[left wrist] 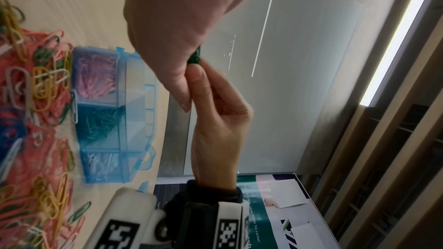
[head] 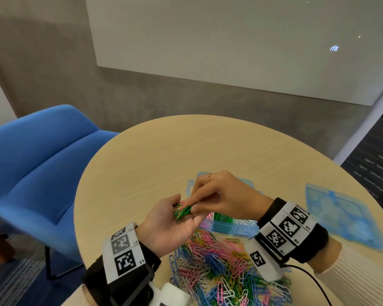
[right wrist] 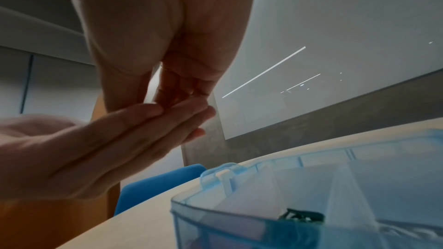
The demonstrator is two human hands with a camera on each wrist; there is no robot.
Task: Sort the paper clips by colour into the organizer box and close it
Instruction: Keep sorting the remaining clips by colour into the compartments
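Nearest the person, a loose heap of mixed paper clips (head: 219, 268) in pink, blue, yellow, green and white lies spread on the round table (head: 164, 155). Just beyond the heap stands the blue see-through organizer box (left wrist: 134, 113), open, with pink, green and white clips already lying in three separate compartments along its near side.

Above the box's near edge the two hands meet. The left hand (head: 173, 226) is turned palm up, fingers nearly straight and together, its grip released, and a small bunch of mostly green clips (head: 182, 210) with a few pink ones lies across the fingers. The right hand (head: 221, 195) reaches over from the right, its thumb and forefinger closed in a pinching grip on that bunch while the other fingers are lifted; a ring (head: 209, 176) shows on one of them.

The box's detached lid (head: 343, 214) lies flat on the table, to the right and well apart from the box. A blue chair (head: 42, 164) stands past the table's left edge.
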